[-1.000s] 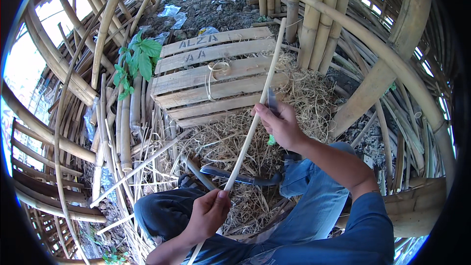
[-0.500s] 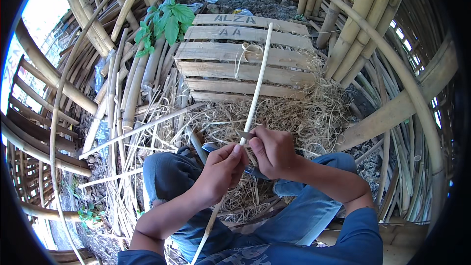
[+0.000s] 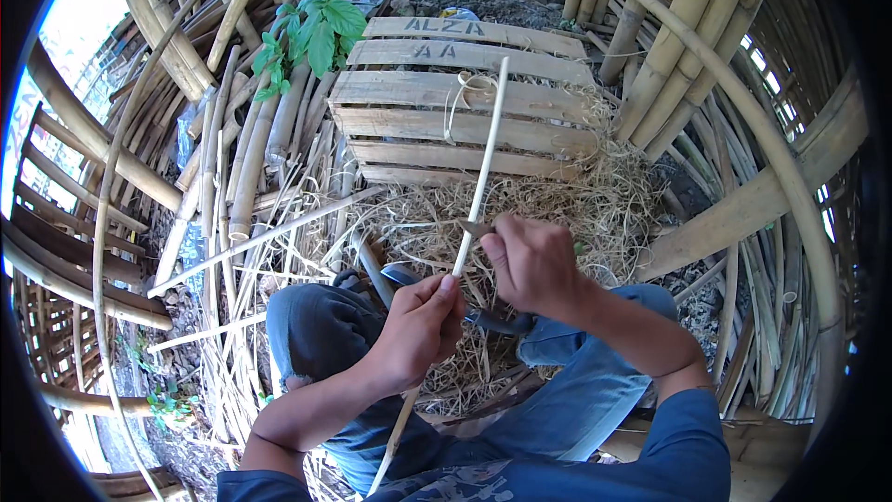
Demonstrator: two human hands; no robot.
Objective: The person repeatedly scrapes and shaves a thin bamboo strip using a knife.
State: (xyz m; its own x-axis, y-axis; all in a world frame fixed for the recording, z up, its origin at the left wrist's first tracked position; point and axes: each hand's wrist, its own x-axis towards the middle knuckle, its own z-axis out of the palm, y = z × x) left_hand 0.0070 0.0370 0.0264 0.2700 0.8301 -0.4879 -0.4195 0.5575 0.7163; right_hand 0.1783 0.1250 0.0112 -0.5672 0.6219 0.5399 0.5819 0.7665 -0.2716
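Observation:
A long, pale bamboo strip runs from over the wooden crate down between my hands and on past my lap. My left hand is closed around it, thumb pressed along its top. Closed on a small knife, my right hand is a little farther up the strip. The knife's short dark blade lies against the strip; its handle is hidden in my fist. A thin pale shaving sticks out to the left of the blade.
A slatted wooden crate lies ahead, with a loop of thin strip on it. Curly shavings cover the ground before my knees. Split bamboo pieces pile up at left, near a green leafy plant. Thick bamboo poles stand at right.
My right hand and the knife have moved up along the strip, away from my left hand. The strip's far end has shifted slightly down and left. A shaving now shows beside the blade.

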